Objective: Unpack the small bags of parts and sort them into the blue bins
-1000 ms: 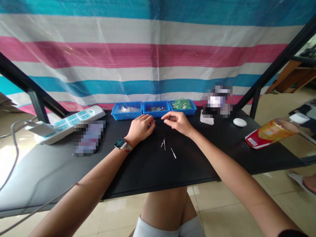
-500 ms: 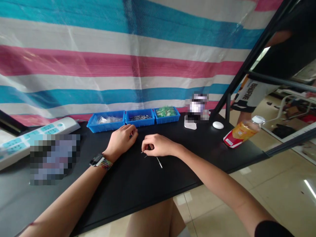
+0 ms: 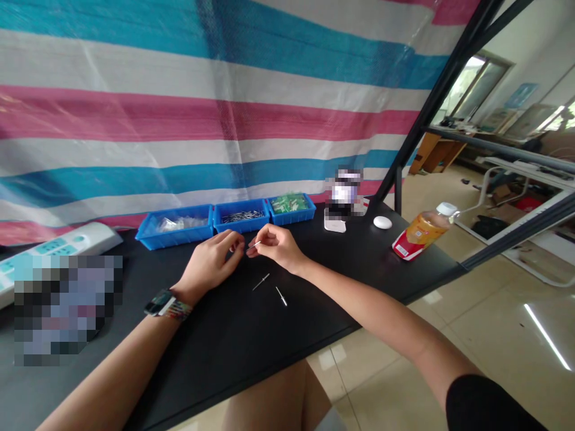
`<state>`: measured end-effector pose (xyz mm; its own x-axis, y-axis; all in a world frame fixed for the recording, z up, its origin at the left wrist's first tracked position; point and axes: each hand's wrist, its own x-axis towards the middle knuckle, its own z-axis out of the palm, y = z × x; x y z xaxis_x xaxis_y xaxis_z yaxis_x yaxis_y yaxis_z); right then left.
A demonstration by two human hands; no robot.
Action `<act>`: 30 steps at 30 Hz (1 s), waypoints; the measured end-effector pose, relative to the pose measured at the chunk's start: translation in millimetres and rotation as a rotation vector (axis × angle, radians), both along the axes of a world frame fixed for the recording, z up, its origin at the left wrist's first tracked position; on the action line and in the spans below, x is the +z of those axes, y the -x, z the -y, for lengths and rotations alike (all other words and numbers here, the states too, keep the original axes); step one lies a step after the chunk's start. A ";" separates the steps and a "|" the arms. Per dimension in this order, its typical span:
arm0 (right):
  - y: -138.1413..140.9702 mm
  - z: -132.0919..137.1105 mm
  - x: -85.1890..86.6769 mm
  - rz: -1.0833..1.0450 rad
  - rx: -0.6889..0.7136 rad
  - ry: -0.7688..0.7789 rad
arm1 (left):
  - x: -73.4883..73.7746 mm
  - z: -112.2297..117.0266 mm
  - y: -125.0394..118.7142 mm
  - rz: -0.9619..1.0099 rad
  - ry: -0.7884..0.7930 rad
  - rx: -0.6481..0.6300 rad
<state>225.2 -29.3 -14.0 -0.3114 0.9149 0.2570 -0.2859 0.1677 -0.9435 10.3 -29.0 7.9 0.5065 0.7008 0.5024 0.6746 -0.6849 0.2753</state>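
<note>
My right hand pinches a thin silver pop rivet between thumb and fingers, close to the left fingertips. Opposite it, my left hand has its fingers curled and the thumb near the index finger. Whatever may be in that grip is too small to make out. Below the hands, one loose pop rivet and a second pop rivet lie on the black table. Behind the hands, a blue bin contains many similar rivets.
Left of the rivet bin stands a blue bin with clear plastic pieces; right of it, one with green-and-white pieces. A power strip lies left. A white oval object and a drink bottle stand right, near a black frame post.
My right hand has lifted from the table toward my left hand with a rivet in its pinch. Two rivets now lie uncovered below. The view has turned right; the person behind the frame is out of sight.
</note>
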 end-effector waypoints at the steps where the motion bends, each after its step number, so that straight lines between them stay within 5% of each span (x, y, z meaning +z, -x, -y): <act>1: 0.5 -1.3 -0.8 -0.015 -0.001 0.024 | 1.1 0.8 -0.4 -0.001 -0.003 -0.019; 14: -0.3 -1.2 4.7 -0.006 -0.103 0.128 | 3.5 5.4 -3.5 0.019 -0.065 -0.062; 30: -5.9 -3.2 2.9 0.052 -0.169 0.049 | -1.4 6.7 -1.4 0.073 -0.043 -0.020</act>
<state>231.2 -26.1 -11.0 -0.1640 0.9664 0.1980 -0.2077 0.1624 -0.9646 11.7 -35.7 6.5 0.4810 0.6680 0.5678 0.6397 -0.7103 0.2937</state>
